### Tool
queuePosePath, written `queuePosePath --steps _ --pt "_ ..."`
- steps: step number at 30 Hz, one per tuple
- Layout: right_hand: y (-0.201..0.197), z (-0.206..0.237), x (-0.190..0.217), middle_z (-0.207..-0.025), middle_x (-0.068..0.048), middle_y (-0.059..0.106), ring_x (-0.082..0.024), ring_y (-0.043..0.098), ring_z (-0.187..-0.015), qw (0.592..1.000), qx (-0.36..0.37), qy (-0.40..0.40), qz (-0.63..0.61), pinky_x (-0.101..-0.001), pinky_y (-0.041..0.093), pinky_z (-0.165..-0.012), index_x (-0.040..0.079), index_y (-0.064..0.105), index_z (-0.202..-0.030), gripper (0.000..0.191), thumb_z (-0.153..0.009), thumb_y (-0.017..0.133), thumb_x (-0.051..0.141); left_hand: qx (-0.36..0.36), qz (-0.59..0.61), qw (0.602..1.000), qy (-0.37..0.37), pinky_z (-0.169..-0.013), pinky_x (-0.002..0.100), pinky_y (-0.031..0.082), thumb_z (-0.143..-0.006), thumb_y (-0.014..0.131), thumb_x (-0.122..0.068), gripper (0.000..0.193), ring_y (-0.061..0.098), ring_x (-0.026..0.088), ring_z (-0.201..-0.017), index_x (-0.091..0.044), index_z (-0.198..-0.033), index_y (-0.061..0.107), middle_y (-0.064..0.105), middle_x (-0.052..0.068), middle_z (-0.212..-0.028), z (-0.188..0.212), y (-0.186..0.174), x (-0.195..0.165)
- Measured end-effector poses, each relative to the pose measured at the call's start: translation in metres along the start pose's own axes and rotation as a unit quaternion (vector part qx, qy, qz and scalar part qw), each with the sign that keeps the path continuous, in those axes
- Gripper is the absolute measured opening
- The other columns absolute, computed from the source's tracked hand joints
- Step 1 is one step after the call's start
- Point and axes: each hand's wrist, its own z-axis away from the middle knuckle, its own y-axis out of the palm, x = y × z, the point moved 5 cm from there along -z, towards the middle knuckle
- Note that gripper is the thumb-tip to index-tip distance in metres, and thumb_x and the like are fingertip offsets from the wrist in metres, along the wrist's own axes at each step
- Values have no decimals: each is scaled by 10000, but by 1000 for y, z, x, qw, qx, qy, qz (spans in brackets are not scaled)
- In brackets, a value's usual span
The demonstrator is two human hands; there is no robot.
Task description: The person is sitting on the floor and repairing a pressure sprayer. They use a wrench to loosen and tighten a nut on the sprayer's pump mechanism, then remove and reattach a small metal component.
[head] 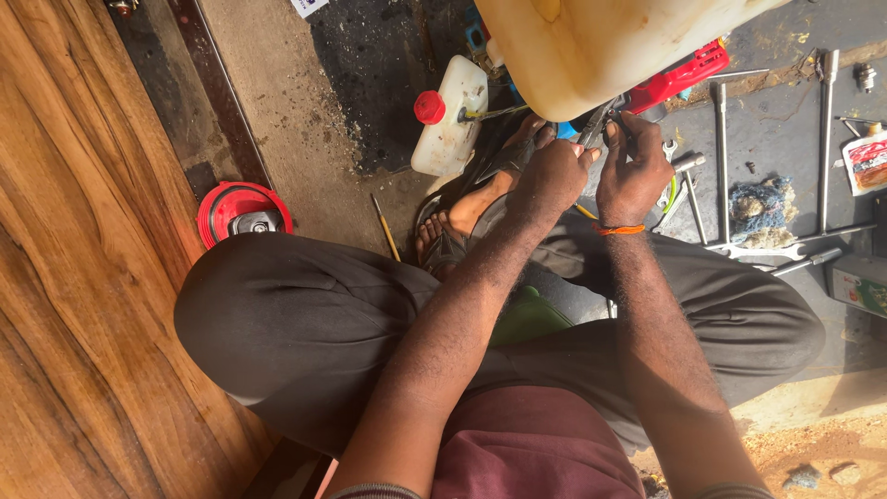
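Dusty concrete floor spreads around a seated person working under a large cream plastic tank. Just below the tank, the right hand pinches a pair of pliers, and the left hand closes on them too. The pliers look stiff, steel and small, best gripped by the handles. The tank seems bulky, light and smooth-walled.
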Motion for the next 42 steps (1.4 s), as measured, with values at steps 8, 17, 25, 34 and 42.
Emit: queuePosePath --steps 8,17,25,34,42 --pt "-2 -5 6 -1061 -153 776 -264 782 -974 1000 22 -9 -5 -375 597 -811 8 676 -1136 151 -1041 782 62 -15 27 999 -14 -880 443 593 -986 598 -369 439 736 347 -1018 52 -1051 702 739 228 -1052 4 -1 -3" --pt "0 -19 13 -1022 -164 749 -333 756 -948 997 42 -51 39 -417 574 -790 27 685 -1124 115 -1034 756 34 -66 -8 997 40 -939 499 552 -975 627 -351 378 677 394 -1125 7 -993 749 739 250 -1055 4 -6 -4" --pt "-13 -20 11 -1102 -162 739 -270 766 -1020 996 72 -6 -45 -366 602 -871 0 675 -1187 232 -1006 800 76 -39 -8 998 47 -904 472 541 -897 686 -419 470 678 373 -1052 34 -1017 711 670 260 -1146 -4 -16 -9" --pt "-18 -21 9 -1064 -133 741 -216 744 -925 997 62 33 -25 -338 582 -782 9 692 -1185 186 -1034 770 83 -4 -66 998 3 -944 472 551 -946 646 -426 438 680 368 -1115 -12 -1070 716 727 221 -1073 -2 -14 -11" --pt "-20 -18 4 -1055 -123 752 -209 742 -910 995 61 70 -37 -342 561 -749 20 676 -1206 196 -1049 751 111 9 -90 996 -21 -904 507 549 -940 636 -423 413 678 379 -1086 -37 -1066 714 680 217 -1159 -8 -20 -11"
